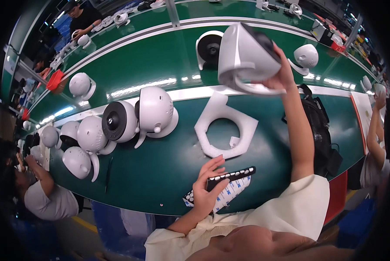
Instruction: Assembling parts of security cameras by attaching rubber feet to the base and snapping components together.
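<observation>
My right hand (282, 71) is raised over the far side of the bench, gripping a white round-bodied device (243, 56) with a dark front and a curved stand. It is tilted and slightly blurred. Near the front edge, my left hand (208, 185) lies at a black sheet with rows of white round pads (236, 175), its fingers stretched apart and its thumb across the sheet. Under that sheet is white backing paper with blue print (235, 191). Between my hands, a white foam ring with angular outer edges (203, 126) rests flat, a small label inside its opening.
Several similar white devices (156, 108) stand in a row at left. Behind the raised one is another with a black face (211, 48); one more (306, 56) stands at far right. A black mesh bag (314, 126) lies right of my arm. Co-workers (84, 21) sit around the benches.
</observation>
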Tool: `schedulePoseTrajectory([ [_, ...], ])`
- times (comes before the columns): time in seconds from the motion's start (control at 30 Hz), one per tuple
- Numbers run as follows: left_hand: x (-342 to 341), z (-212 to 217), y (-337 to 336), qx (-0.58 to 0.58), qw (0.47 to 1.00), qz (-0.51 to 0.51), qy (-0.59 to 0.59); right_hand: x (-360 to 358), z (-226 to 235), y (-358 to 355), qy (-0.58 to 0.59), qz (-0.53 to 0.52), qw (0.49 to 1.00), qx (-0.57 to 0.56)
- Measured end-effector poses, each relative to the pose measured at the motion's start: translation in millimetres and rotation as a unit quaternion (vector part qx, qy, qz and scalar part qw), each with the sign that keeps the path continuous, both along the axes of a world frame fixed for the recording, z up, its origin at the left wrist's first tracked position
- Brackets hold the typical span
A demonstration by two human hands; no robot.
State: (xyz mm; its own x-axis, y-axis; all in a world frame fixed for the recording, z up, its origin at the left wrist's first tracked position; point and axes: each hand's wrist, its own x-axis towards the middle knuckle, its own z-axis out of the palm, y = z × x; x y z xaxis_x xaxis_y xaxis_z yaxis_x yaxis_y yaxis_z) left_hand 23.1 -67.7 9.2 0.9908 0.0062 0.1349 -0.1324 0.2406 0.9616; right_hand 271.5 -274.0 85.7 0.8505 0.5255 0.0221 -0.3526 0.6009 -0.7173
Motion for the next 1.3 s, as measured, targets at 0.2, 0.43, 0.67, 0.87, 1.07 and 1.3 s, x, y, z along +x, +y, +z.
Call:
schedulePoseTrajectory([
  [0.2, -8, -7, -4, -0.03, 0.999, 0.029, -0.029, -98, -19, 24, 0.153, 0.109, 0.979, -0.076],
  [0.43, -10, 8, -4, 0.099, 0.994, -0.018, -0.044, -105, -28, 13, 0.157, 0.274, 0.904, -0.287],
  [0.67, -12, 12, -2, 0.038, 0.998, -0.03, -0.039, 3, -19, -5, -0.339, -0.134, 0.556, -0.747],
  [0.87, -8, 6, -1, 0.026, 0.997, -0.065, -0.032, 133, -75, -14, -0.179, -0.244, 0.841, -0.448],
  [1.07, -10, 7, 0, 0.03, 0.997, -0.064, -0.039, 130, -65, -11, -0.042, -0.192, 0.95, -0.241],
  [1.3, -7, 8, 1, 0.05, 0.996, -0.053, -0.06, 125, -64, -16, 0.067, -0.183, 0.981, -0.02],
])
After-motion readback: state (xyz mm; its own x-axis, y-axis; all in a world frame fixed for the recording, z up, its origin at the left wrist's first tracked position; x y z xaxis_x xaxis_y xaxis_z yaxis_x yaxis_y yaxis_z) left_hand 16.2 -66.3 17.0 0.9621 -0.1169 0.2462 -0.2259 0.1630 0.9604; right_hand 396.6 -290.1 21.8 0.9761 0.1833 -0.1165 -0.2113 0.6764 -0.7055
